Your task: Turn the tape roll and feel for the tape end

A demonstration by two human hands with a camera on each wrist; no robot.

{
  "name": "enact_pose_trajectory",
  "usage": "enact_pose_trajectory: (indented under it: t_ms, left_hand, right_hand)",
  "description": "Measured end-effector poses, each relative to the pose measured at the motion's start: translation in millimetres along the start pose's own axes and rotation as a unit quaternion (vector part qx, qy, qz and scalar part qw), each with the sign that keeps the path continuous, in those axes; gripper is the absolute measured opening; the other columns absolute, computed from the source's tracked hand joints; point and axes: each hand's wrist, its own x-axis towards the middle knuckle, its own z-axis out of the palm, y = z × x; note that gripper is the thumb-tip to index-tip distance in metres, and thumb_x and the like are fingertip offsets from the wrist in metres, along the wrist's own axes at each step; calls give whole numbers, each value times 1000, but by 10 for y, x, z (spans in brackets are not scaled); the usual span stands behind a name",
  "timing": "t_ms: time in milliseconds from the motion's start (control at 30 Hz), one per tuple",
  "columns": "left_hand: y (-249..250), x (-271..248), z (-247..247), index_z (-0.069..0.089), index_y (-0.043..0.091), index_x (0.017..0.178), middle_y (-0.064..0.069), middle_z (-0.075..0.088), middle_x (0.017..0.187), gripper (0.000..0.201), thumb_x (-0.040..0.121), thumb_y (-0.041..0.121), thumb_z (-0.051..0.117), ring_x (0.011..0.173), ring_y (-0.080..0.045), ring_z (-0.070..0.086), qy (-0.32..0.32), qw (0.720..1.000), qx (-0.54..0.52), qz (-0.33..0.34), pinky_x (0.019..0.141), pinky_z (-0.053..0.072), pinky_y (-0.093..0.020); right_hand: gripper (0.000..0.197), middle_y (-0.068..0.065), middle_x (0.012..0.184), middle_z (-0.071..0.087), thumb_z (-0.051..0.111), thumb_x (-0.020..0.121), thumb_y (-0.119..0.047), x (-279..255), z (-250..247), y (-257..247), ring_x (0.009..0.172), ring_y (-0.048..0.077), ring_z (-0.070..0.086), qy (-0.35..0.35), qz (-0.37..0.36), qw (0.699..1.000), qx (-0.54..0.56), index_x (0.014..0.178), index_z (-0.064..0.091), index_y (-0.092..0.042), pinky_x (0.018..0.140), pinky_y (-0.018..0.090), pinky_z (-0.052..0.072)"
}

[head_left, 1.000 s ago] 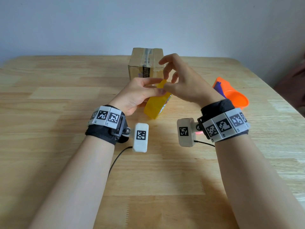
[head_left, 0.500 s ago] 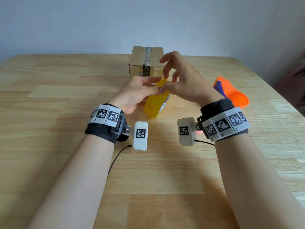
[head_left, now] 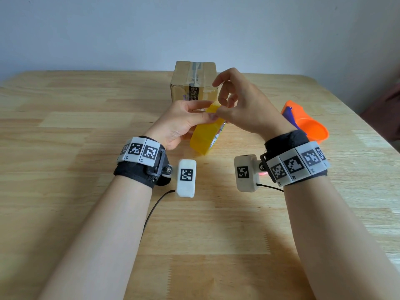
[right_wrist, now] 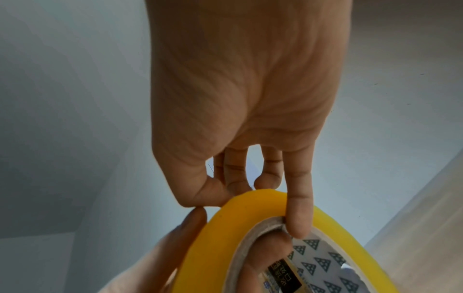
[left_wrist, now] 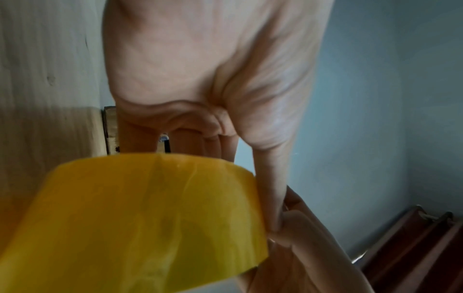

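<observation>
Nearest, above the wooden table [head_left: 65, 213]: two white camera blocks [head_left: 186, 178] strapped at the wrists, cables trailing back.

Just beyond, held up off the table between both hands and tilted on edge: the yellow tape roll [head_left: 205, 137]. Left hand [head_left: 177, 124] wrapped round it, thumb [left_wrist: 270, 188] laid flat along the outer face, other fingers hooked through the cardboard core. Right hand [head_left: 246, 111] narrowed to a pinch at the top of the roll, thumb tip meeting the left thumb tip on the yellow edge, one finger [right_wrist: 298, 208] pressed down on the rim of the core, the rest lifted and loosely curled.

Judging from that grip, picking at the loose end of the tape. To do it well:
- Brace the roll hard with the left hand so as not to let it turn under the picking.
- Work a nail of the right hand, not the pad, under the edge, at one corner first.
- Turn the roll a little with the left fingers if no seam can be felt; none clearly visible on the yellow face in the left wrist view.
- Peel slowly and straight across, to avoid a sliver tearing off along the length.

Farther off, behind the hands: a taped cardboard box [head_left: 192, 81], closed, standing on the table. To the right, well apart from the roll: an orange cup [head_left: 311, 128] lying on its side, something purple [head_left: 290, 113] against it.
</observation>
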Motion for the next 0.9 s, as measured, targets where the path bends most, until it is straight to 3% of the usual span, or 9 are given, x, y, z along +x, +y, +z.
enact_pose_trajectory:
  t_ms: [67,133,233,367,533,600,667,767,900]
  left_hand:
    - [-17,21,-25,72,27,118,0,80,97,40,81,16,83,87,-17,76,3,1000,1,3,70,58,-32]
    - [-52,39,-52,66,23,133,-5,79,106,51,86,6,78,97,-22,75,-6,1000,-8,11,80,60,-37]
    - [-131,63,-82,58,17,142,-7,78,112,64,86,-12,70,108,-23,73,-38,999,-20,29,89,58,-36]
    - [-169,63,-66,57,11,143,-5,78,113,69,83,-21,65,106,-18,74,-66,997,7,31,87,58,-31]
    - [-170,81,-46,54,9,147,-10,76,124,72,82,-17,71,115,-22,72,-54,998,26,32,94,58,-36]
    - [-178,101,-43,54,10,147,-10,75,125,72,82,-15,72,117,-22,71,-50,998,26,31,96,57,-37]
    - [-187,111,-49,56,11,145,-7,75,126,71,81,-14,74,118,-19,70,-52,998,29,27,96,57,-36]
    - [-167,96,-36,64,12,134,-5,77,121,58,82,-11,74,118,-18,69,-72,996,47,12,95,55,-31]
    - [-122,56,25,70,6,122,-14,78,115,39,85,2,79,112,-31,73,-102,992,74,9,105,53,-47]
  right_hand:
    - [45,-4,84,61,67,79,-16,9,2,26,74,30,65,10,23,999,23,121,52,-18,73,45,56]
    - [49,-1,100,64,72,86,-30,16,-12,81,78,27,69,15,69,997,30,128,47,-22,79,46,58]
    - [79,2,120,59,79,84,-51,10,-10,139,95,21,68,-18,125,991,41,142,36,-22,91,46,59]
    - [97,-5,111,60,91,69,-48,-11,1,111,102,22,68,-48,126,990,29,145,33,-28,95,45,57]
    - [99,0,118,63,95,62,-46,-20,-79,41,103,17,62,-16,133,991,-12,142,40,-25,71,21,45]
    - [100,0,117,63,97,59,-46,-16,-85,12,100,16,61,-3,133,991,-22,139,42,-24,65,18,41]
    - [99,1,117,63,96,59,-47,-24,-94,-15,100,17,64,-1,136,991,-20,139,43,-24,66,21,47]
    - [91,3,104,64,92,67,-49,-48,-103,-52,86,26,76,8,162,986,27,137,42,-20,74,43,64]
    - [84,2,91,60,88,75,-46,-63,-64,-98,69,31,76,-8,172,984,34,136,39,-15,61,45,65]
